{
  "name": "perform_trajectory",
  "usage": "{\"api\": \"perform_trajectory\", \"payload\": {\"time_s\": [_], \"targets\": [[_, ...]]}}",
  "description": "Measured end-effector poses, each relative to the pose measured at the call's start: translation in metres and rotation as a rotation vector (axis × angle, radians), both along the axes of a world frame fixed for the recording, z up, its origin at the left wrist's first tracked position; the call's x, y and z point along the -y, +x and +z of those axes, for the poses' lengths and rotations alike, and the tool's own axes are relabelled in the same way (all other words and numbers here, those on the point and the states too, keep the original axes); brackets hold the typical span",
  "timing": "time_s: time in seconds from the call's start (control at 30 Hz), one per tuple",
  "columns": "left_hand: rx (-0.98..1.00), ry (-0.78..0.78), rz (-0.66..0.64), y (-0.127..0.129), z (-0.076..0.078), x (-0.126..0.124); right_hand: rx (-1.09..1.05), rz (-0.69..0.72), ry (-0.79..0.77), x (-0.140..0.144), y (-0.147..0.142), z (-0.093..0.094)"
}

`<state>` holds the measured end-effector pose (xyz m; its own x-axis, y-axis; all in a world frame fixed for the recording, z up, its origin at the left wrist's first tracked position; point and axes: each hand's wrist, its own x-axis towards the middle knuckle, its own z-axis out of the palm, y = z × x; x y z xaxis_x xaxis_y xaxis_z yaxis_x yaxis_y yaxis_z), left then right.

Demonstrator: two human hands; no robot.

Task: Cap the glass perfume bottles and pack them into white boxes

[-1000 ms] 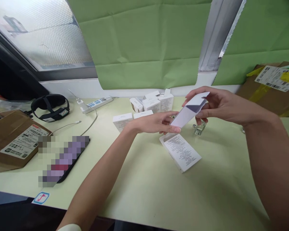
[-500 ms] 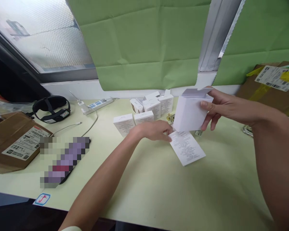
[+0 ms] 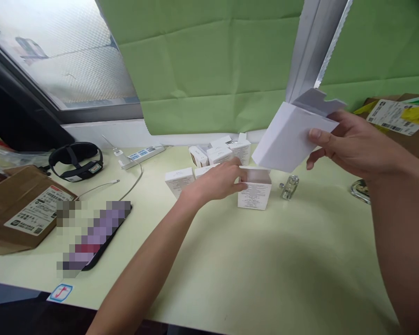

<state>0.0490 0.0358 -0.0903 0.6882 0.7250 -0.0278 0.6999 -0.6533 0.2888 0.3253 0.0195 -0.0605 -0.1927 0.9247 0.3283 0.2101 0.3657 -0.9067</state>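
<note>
My left hand (image 3: 218, 180) grips the left edge of a small white printed box (image 3: 254, 195), which stands upright on the table with its top uncovered. My right hand (image 3: 352, 146) holds a plain white carton (image 3: 288, 137) in the air, tilted, its flaps spread at the upper end. Just right of the printed box lies a small clear glass bottle (image 3: 291, 188), with a tiny round piece beside it. Behind my left hand stand several white printed boxes (image 3: 179, 177), some partly covered by the hand.
At the left are a cardboard box (image 3: 31, 209), a black headset (image 3: 76, 160), a power strip (image 3: 143, 156) and a phone with a blurred screen (image 3: 97, 237). Another cardboard box (image 3: 394, 125) sits at the right. A metal object (image 3: 360, 191) lies near my right forearm.
The white carton has risen and shifted right in my right hand, tilting. The printed box, earlier lying slanted below it, now stands upright in my left hand. The glass bottle has come into fuller view.
</note>
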Motion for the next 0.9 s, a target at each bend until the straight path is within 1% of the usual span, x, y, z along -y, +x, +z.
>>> {"api": "perform_trajectory", "payload": {"time_s": [0.07, 0.13, 0.2, 0.3, 0.43, 0.53, 0.67, 0.73, 0.9], "targets": [[-0.001, -0.077, -0.043, -0.002, 0.002, -0.001, -0.034, 0.068, -0.061, 0.003, -0.001, 0.0], [0.014, -0.086, -0.067, -0.004, 0.003, -0.001, -0.043, 0.133, -0.14, 0.004, 0.0, -0.002], [0.018, -0.072, -0.057, -0.004, 0.003, -0.001, -0.044, 0.193, -0.215, 0.004, 0.001, -0.006], [0.015, -0.072, -0.03, -0.005, 0.002, -0.002, -0.071, 0.236, -0.263, 0.001, 0.002, -0.013], [0.045, -0.104, -0.036, -0.006, 0.0, -0.003, -0.069, 0.232, -0.229, -0.002, -0.003, -0.018], [0.064, -0.124, -0.02, -0.005, 0.0, -0.003, -0.074, 0.264, -0.185, -0.001, -0.009, -0.018], [0.065, -0.143, -0.023, -0.003, 0.001, -0.003, 0.099, 0.245, -0.114, 0.0, -0.01, -0.016], [0.066, -0.15, -0.029, -0.002, 0.001, -0.004, 0.171, 0.248, -0.116, 0.0, -0.01, -0.015], [0.119, -0.177, -0.09, -0.001, 0.002, -0.005, 0.252, 0.377, -0.115, -0.002, -0.02, -0.011]]}}
